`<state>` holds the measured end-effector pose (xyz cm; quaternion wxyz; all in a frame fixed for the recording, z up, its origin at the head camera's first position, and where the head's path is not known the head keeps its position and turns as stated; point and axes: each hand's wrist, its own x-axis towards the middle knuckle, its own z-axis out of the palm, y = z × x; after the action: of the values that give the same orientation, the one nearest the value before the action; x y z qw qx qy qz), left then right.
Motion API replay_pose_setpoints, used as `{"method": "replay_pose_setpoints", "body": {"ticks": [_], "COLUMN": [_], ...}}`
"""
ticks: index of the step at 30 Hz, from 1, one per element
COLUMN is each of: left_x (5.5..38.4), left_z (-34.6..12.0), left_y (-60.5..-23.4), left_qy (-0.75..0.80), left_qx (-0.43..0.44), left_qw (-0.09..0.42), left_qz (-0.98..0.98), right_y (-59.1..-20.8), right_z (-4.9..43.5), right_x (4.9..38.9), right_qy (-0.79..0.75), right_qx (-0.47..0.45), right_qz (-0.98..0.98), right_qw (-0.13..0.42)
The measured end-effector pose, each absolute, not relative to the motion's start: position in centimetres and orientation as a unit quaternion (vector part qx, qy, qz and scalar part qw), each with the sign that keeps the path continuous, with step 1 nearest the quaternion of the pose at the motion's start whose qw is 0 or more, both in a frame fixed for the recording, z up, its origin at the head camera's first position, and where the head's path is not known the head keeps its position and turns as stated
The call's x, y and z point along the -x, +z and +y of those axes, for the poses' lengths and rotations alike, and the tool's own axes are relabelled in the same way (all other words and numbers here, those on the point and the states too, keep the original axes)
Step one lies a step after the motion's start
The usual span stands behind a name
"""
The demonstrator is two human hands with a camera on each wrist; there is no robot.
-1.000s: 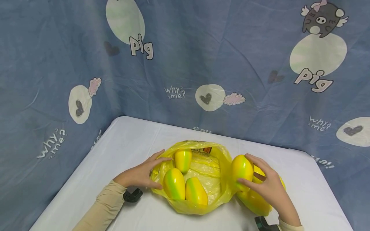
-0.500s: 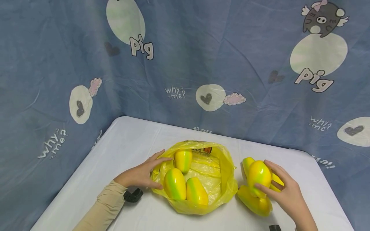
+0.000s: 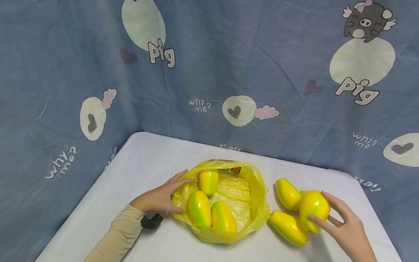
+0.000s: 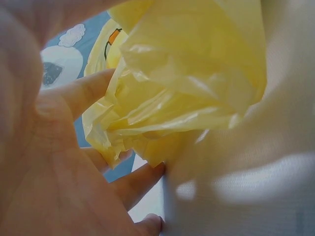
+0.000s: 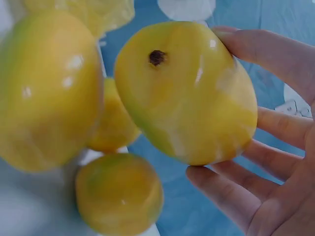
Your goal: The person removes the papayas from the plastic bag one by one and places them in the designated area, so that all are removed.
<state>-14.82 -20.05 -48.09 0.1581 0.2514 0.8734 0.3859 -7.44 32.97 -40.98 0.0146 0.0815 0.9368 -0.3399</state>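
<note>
My right hand (image 3: pixel 350 225) grips a glossy yellow-green mango (image 3: pixel 315 209) between thumb and fingers, right of the bag. In the right wrist view the held mango (image 5: pixel 187 98) shows a dark stem spot. Close beneath and left of it lie a rear mango (image 3: pixel 288 194), a front mango (image 3: pixel 288 228) and another mango (image 3: pixel 303 193), mostly hidden. My left hand (image 3: pixel 160 198), fingers spread, rests against the left side of the yellow plastic bag (image 3: pixel 258 196). Inside the open bag sit three mangoes (image 3: pixel 198 209). The left wrist view shows fingers touching the crumpled bag (image 4: pixel 182 83).
A white-covered table (image 3: pixel 163 149) carries everything. Blue patterned cloth (image 3: pixel 209 72) hangs behind it and along the left side. The loose mangoes lie just right of the bag.
My right hand has carried the mango rightward and towards me, away from the bag's right edge, uncovering the loose mangoes. My left hand and the bag have stayed in place.
</note>
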Motion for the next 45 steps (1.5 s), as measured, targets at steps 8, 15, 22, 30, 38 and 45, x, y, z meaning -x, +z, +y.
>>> {"method": "replay_pose_setpoints", "body": {"ticks": [8, 15, 22, 30, 38, 45], "left_x": [14.9, 14.8, 14.7, 14.7, 14.7, 14.8], "left_z": [-20.1, -20.1, -20.1, -20.1, -20.1, -20.1], "left_y": [-48.2, -48.2, -48.1, -48.1, -48.2, -48.3], "left_qy": [0.383, 0.384, 0.392, 0.392, 0.386, 0.388], "left_qx": [-0.249, -0.245, -0.246, -0.249, -0.250, -0.251], "left_qw": [0.163, 0.162, 0.160, 0.159, 0.155, 0.153], "left_qz": [0.875, 0.875, 0.872, 0.871, 0.874, 0.874], "right_y": [-41.3, -42.4, -43.3, -43.8, -44.3, -45.4], "right_z": [34.5, 35.6, 36.3, 35.8, 35.6, 35.8], "right_x": [7.4, 6.8, 6.2, 5.7, 5.0, 4.6], "right_qy": [-0.341, -0.350, -0.358, -0.368, -0.385, -0.405], "right_qx": [-0.109, -0.128, -0.139, -0.149, -0.179, -0.187], "right_qz": [0.933, 0.927, 0.923, 0.916, 0.899, 0.883], "right_qw": [0.042, 0.035, 0.026, 0.062, 0.111, 0.143]}}
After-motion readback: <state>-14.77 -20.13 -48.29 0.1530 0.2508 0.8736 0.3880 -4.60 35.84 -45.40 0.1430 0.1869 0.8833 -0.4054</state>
